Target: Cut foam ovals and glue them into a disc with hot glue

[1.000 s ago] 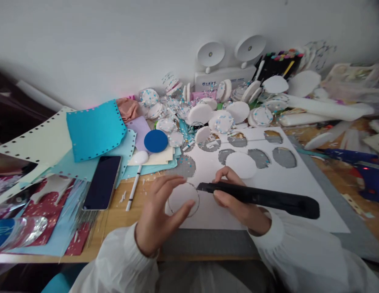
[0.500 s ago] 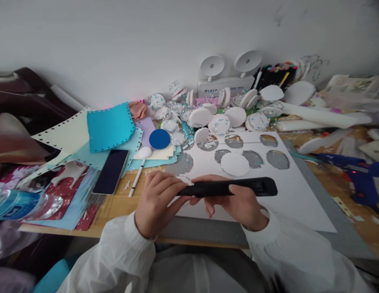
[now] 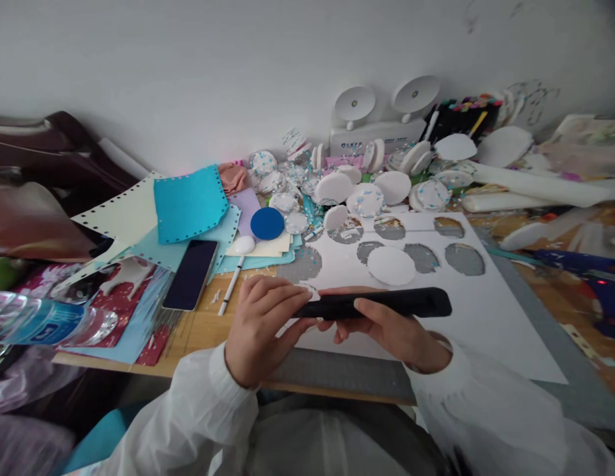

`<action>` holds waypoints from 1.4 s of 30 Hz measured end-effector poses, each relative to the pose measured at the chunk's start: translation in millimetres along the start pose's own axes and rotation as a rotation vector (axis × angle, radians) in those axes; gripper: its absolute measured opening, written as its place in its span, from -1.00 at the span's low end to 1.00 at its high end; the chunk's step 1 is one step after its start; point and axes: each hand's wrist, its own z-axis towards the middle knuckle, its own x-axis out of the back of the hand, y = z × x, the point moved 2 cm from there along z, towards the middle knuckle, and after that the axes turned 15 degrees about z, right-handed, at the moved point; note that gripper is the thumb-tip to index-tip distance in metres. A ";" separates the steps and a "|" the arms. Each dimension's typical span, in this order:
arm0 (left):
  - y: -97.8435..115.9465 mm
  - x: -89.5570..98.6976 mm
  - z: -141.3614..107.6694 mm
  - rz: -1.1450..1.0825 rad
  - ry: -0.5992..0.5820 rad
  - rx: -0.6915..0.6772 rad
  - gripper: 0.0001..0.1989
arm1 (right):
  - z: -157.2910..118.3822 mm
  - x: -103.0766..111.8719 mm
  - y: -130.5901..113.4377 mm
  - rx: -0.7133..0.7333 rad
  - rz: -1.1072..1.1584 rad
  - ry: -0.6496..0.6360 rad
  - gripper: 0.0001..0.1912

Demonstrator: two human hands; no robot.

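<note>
My right hand [image 3: 403,334] is closed round a long black tool [image 3: 401,303], shaped like a stapler, with a rounded, recessed right end. Its thumb lies along the near side and its fingers pass underneath and behind. At the tool's left end, my left hand [image 3: 267,327] is closed, fingers above and thumb below. A small white piece [image 3: 308,288] shows just behind that end, by the left fingertips; most of it is hidden. Under both hands lies a white sheet [image 3: 347,264] with several round holes cut out, and a loose white disc [image 3: 391,266] rests on it.
White discs [image 3: 333,188] and speckled discs [image 3: 365,200] are heaped at the back. To the left are a phone [image 3: 191,274], a white pen [image 3: 231,285], a blue disc [image 3: 267,223], coloured sheets [image 3: 191,205] and a water bottle [image 3: 49,319]. A blue glue gun [image 3: 592,271] lies right.
The view has swung slightly left, so the table things appear farther right. My right thumb has slid a little left along the black tool; both hands keep their hold.
</note>
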 end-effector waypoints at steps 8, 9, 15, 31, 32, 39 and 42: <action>-2.1 -1.7 -11.4 0.257 0.153 -0.104 -0.76 | 4.6 12.1 3.0 0.065 -0.043 0.115 -0.61; -1.2 -2.9 -14.4 0.249 0.156 -0.142 -0.79 | 5.3 12.0 2.9 0.068 -0.046 0.128 -0.61; -1.3 -5.4 -49.9 0.028 0.093 -0.138 -0.81 | 11.7 15.3 -9.7 0.216 -0.122 0.311 -0.61; -3.1 -19.6 -94.8 -0.100 -0.195 0.084 -0.67 | 22.5 -5.0 8.2 0.203 -0.841 0.364 -0.87; -5.9 -19.6 -91.8 -0.058 -0.188 0.156 -0.68 | 24.0 -8.5 9.6 0.200 -0.851 0.361 -0.88; -17.0 -26.7 -78.4 -0.160 -0.219 0.370 -0.64 | 21.9 7.1 20.8 0.240 -0.650 0.383 -0.83; -18.1 -25.4 -76.7 -0.390 -0.180 0.504 -0.71 | 25.5 13.8 18.9 0.262 -0.363 0.371 -0.80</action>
